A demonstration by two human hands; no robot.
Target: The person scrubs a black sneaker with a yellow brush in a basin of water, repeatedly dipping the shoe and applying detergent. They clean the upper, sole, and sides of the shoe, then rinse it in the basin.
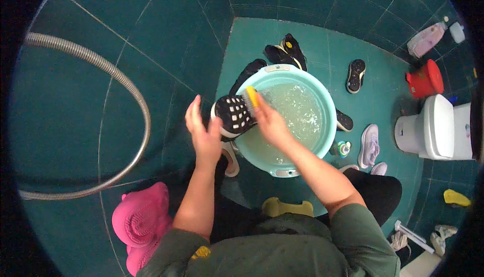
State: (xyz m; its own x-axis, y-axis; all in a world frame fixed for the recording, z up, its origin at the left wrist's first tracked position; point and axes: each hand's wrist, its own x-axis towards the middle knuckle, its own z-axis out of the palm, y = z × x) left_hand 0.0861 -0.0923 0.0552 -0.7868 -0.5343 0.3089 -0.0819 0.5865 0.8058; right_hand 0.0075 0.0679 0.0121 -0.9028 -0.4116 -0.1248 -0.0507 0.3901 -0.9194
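My right hand [270, 122] is closed on a yellow scrubbing brush [251, 97], its grey bristles against the patterned sole of a black shoe [233, 115]. The shoe is tilted sole up over the left rim of a light green plastic basin [331, 125]. At the shoe's left side is my left hand [206, 133], blurred, with its fingers spread and the thumb by the toe or heel end; whether it grips the shoe is not plain. Cloudy water [298, 114] with some foam partly fills the basin.
Black shoes [285, 52] lie behind the basin, another [356, 76] farther right. A bottle [342, 149] and a lilac shoe [368, 146] stand right of it, near a white toilet [438, 127] and red bucket [426, 79]. A metal hose [141, 107] curves at left, above rolled pink fabric [140, 220].
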